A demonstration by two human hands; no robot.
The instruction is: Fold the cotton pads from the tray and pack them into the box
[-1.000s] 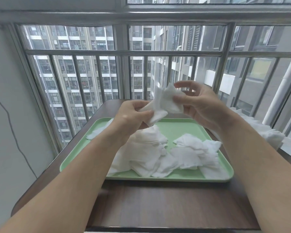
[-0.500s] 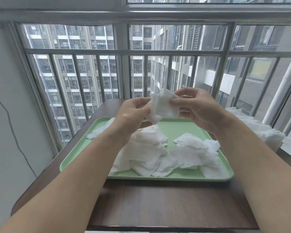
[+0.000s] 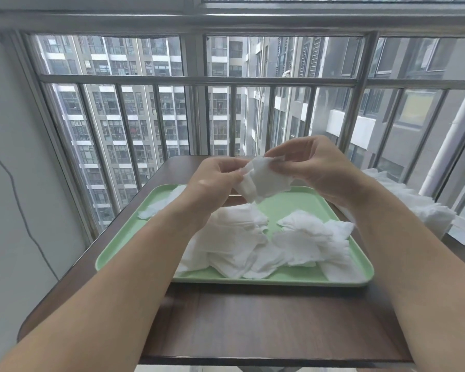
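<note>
Fingers: thumb and fingers of the left hand (image 3: 215, 181) and the right hand (image 3: 314, 167) are curled, each pinching an edge of one cotton pad (image 3: 266, 181).
Held pad: white, partly folded, raised between the two hands above the far half of the tray (image 3: 293, 208).
Tray: pale green, lying on a dark wooden table (image 3: 253, 323).
Loose pads (image 3: 234, 245): white squares heaped across the near half of the tray.
Right edge: a white stack (image 3: 427, 208) sits beside the tray, partly hidden by the right forearm.
Background: a barred window (image 3: 199, 81) facing grey apartment blocks.
</note>
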